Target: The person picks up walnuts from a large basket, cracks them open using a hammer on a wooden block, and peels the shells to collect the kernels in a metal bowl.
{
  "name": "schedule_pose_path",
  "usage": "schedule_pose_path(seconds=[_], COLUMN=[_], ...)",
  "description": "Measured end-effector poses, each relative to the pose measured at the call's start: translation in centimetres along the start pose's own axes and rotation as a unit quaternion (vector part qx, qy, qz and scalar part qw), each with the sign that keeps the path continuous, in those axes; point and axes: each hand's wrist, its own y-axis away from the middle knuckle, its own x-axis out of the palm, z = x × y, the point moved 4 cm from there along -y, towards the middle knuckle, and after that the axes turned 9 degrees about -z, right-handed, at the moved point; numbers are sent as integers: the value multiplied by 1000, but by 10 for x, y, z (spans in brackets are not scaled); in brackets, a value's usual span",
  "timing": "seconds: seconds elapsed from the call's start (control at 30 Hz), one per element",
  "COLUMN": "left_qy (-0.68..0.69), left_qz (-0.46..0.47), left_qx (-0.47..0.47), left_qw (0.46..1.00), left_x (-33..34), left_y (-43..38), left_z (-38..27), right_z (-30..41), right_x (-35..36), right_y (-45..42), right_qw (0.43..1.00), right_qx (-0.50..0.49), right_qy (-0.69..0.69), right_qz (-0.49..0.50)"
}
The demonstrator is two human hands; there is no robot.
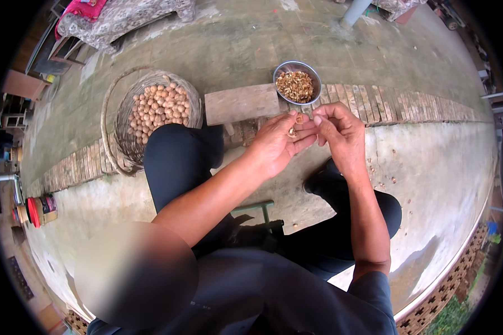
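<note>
My left hand [274, 144] is turned palm up in front of my knees. On its fingers lie a piece of cracked walnut [299, 119] and another walnut shell piece [292, 132]. My right hand [341, 134] meets the left fingertips, its thumb bent toward its curled fingers. Whether a small bit is pinched there cannot be made out. Beyond both hands stands a metal bowl [318, 93] holding broken walnut kernels [294, 86]. A wicker basket [123, 136] of whole walnuts [161, 106] stands by my left knee.
A flat wooden board [242, 104] lies between basket and bowl, on a brick edging [385, 104] crossing the concrete floor. Shell bits [393, 180] are scattered at right. A red-lidded container [34, 212] stands far left. Part of a green metal frame [265, 213] shows between my legs.
</note>
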Motion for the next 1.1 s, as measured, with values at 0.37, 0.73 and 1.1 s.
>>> schedule_pose_path(seconds=[0.37, 0.73, 1.1], left_qy=[-33, -9, -71], left_qz=[49, 63, -8], left_qx=[5, 29, 17], left_qw=[998, 998, 997], left_x=[0, 4, -6], left_y=[-4, -1, -2], left_z=[5, 2, -2], right_z=[-5, -9, -3], right_x=[19, 21, 17], right_y=[38, 43, 45], right_qw=[975, 987, 969], right_qx=[-122, -121, -189], right_qy=[185, 95, 127], right_qz=[13, -47, -100])
